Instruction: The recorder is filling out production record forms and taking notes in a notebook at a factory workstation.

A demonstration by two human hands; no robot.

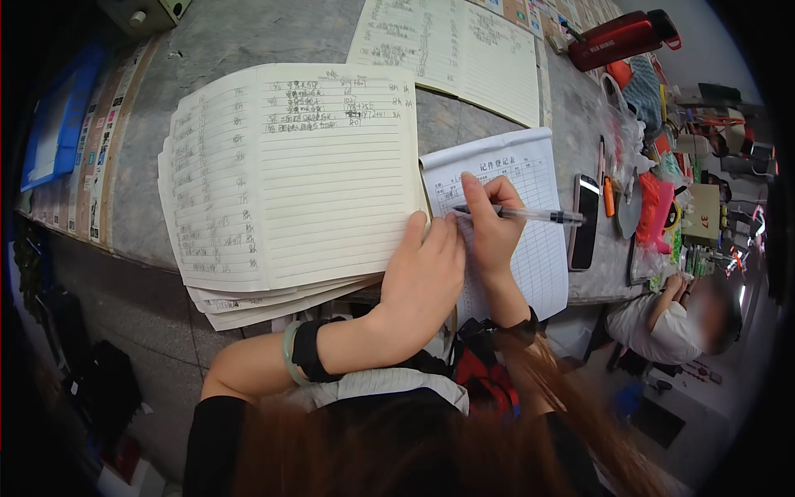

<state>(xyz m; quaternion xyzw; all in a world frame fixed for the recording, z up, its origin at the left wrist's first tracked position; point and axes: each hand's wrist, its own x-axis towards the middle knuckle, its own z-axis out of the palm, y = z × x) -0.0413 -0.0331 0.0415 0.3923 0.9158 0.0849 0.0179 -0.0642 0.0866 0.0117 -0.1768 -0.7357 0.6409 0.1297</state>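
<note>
At the near edge of the grey bench [248, 37], the left hand [424, 277] lies flat with its fingers together, pressing down the lower right corner of an open lined notebook [290, 178] that overhangs the edge a little. Just beside it, touching it at the fingertips, the right hand [490, 224] pinches a clear-barrelled pen [522, 215] between thumb and forefingers, the barrel pointing right and the tip resting on a printed form sheet [530, 248]. That sheet lies at the near edge too, right of the notebook and partly tucked under its corner. Just right of the sheet, a dark phone [585, 219] lies face up, with an orange marker [609, 197] beyond it. Farther back, a second open ledger [451, 50] sits near the far edge, and a red case [617, 40] rests toward the far right corner. Off the right end of the bench, another person [662, 319] in a white shirt sits low.
</note>
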